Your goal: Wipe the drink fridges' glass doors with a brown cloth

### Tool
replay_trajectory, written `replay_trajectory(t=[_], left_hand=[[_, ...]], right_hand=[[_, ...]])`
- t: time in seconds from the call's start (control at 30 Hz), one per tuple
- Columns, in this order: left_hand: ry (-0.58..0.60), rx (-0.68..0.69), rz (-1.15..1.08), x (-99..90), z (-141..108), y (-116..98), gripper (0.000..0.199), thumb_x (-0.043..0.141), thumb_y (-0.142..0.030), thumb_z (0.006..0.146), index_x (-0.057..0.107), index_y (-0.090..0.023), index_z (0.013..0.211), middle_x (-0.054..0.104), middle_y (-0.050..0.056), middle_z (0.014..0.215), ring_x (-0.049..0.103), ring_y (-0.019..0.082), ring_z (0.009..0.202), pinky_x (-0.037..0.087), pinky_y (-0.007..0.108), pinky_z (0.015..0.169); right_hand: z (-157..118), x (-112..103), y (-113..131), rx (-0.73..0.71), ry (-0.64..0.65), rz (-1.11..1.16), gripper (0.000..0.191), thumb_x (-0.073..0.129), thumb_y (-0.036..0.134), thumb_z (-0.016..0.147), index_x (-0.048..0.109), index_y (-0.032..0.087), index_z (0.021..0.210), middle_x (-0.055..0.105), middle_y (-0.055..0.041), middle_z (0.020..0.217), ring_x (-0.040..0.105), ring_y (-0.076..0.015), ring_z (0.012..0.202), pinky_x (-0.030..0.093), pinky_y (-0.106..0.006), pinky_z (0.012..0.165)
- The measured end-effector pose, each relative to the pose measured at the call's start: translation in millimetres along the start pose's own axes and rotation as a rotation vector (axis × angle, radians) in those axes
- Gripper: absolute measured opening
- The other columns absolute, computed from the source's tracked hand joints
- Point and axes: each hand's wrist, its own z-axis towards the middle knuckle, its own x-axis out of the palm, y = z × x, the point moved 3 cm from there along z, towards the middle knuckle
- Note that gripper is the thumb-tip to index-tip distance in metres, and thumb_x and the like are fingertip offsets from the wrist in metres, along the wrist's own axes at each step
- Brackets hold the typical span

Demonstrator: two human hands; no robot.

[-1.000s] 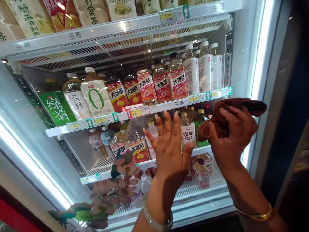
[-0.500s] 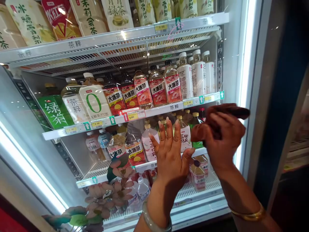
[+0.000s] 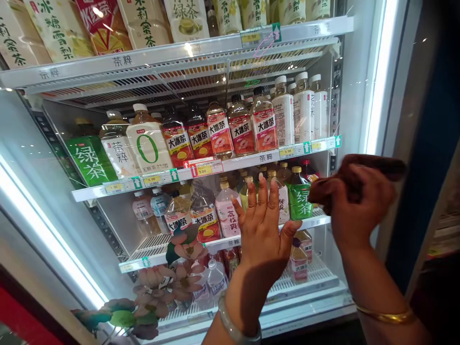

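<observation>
one cloth (image 3: 354,184), two hands — drinks cooler (image 3: 223,167)

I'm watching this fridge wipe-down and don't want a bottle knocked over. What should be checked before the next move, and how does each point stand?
1. Brown cloth gripped in right hand: ok.
2. Left hand flat and open, holding nothing: ok.
3. Green bottle beside the cloth upright: ok.
4. Gap between cloth and green bottle: not ok, they look very close.
5. Bottle behind the left hand's fingers steady: cannot tell, mostly hidden.
6. Price tags on the upper shelf rail seated: ok.
</observation>
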Motion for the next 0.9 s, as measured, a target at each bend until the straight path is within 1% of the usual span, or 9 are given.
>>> replay_trajectory(t=[0.07, 0.1, 0.3, 0.4, 0.53, 0.6, 0.67, 0.8, 0.9], left_hand=[[-0.011, 0.011, 0.001, 3.7, 0, -4, 0.076, 0.03, -0.056, 0.107, 0.001, -0.025, 0.17, 0.015, 0.007, 0.177, -0.003, 0.023, 0.166, -0.025, 0.051, 0.128], [-0.009, 0.013, 0.004, 6.6, 0, -6, 0.076, 0.031, -0.056, 0.107, 0.001, -0.026, 0.17, 0.015, 0.006, 0.177, -0.002, 0.023, 0.166, -0.026, 0.05, 0.127], [0.005, 0.027, 0.026, 25.2, -4, -20, 0.077, 0.027, -0.057, 0.107, -0.001, -0.023, 0.169, 0.021, 0.01, 0.176, 0.006, 0.025, 0.166, -0.022, 0.055, 0.128], [0.004, 0.046, 0.031, 30.8, -6, -24, 0.078, 0.027, -0.06, 0.106, 0.0, -0.022, 0.169, 0.024, 0.012, 0.175, 0.01, 0.027, 0.166, -0.023, 0.056, 0.128], [-0.001, 0.05, 0.024, 37.2, -8, -26, 0.079, 0.027, -0.063, 0.105, 0.002, -0.024, 0.169, 0.027, 0.01, 0.174, 0.012, 0.026, 0.166, -0.02, 0.052, 0.13], [-0.012, 0.052, 0.027, 40.7, -9, -28, 0.079, 0.026, -0.063, 0.105, 0.002, -0.024, 0.17, 0.028, 0.01, 0.174, 0.012, 0.025, 0.166, -0.02, 0.051, 0.13], [-0.004, 0.058, 0.034, 44.1, -10, -29, 0.078, 0.026, -0.061, 0.106, 0.002, -0.023, 0.17, 0.028, 0.011, 0.174, 0.012, 0.026, 0.166, -0.019, 0.052, 0.13], [-0.022, 0.06, 0.045, 45.3, -12, -28, 0.076, 0.021, -0.056, 0.108, 0.002, -0.017, 0.17, 0.027, 0.014, 0.174, 0.009, 0.025, 0.166, -0.014, 0.051, 0.132], [-0.008, 0.084, 0.059, 44.9, -14, -25, 0.076, 0.021, -0.056, 0.108, 0.003, -0.015, 0.169, 0.024, 0.014, 0.175, 0.002, 0.023, 0.166, -0.017, 0.049, 0.132]], right_hand=[[3, -2, -18, 0.166, -0.09, -0.021, 0.055, 0.081, 0.039, 0.081, 0.069, 0.029, 0.134, 0.065, -0.0139, 0.135, 0.061, -0.0365, 0.126, 0.048, -0.055, 0.108], [3, -1, -14, 0.176, -0.086, -0.024, 0.057, 0.081, 0.039, 0.081, 0.069, 0.029, 0.135, 0.064, -0.0147, 0.137, 0.061, -0.0367, 0.126, 0.048, -0.055, 0.107], [-8, 3, 63, -0.219, 0.208, 0.073, 0.045, 0.069, 0.028, 0.092, 0.063, 0.029, 0.137, 0.065, -0.0077, 0.137, 0.051, -0.0303, 0.139, 0.044, -0.052, 0.115], [-5, -2, 40, -0.313, 0.2, 0.071, 0.047, 0.075, 0.028, 0.087, 0.064, 0.029, 0.132, 0.068, -0.0068, 0.13, 0.059, -0.0277, 0.129, 0.047, -0.049, 0.111], [2, -10, -20, -0.035, -0.063, -0.04, 0.048, 0.081, 0.037, 0.082, 0.071, 0.023, 0.127, 0.07, -0.0138, 0.122, 0.064, -0.0325, 0.118, 0.049, -0.053, 0.104], [-2, -10, -19, 0.06, -0.109, -0.057, 0.049, 0.08, 0.039, 0.083, 0.071, 0.022, 0.127, 0.069, -0.0154, 0.125, 0.063, -0.0337, 0.12, 0.049, -0.053, 0.103], [-10, -9, 7, 0.039, -0.018, -0.042, 0.049, 0.078, 0.039, 0.085, 0.068, 0.024, 0.131, 0.067, -0.0135, 0.131, 0.061, -0.0322, 0.124, 0.046, -0.053, 0.107], [-27, -10, 57, -0.17, 0.246, 0.054, 0.035, 0.062, 0.034, 0.097, 0.064, 0.03, 0.132, 0.065, -0.0073, 0.134, 0.055, -0.0259, 0.128, 0.042, -0.047, 0.112], [-25, -16, 38, -0.308, 0.351, 0.072, 0.036, 0.065, 0.034, 0.094, 0.064, 0.032, 0.13, 0.065, -0.0051, 0.133, 0.056, -0.0238, 0.127, 0.042, -0.045, 0.112]])
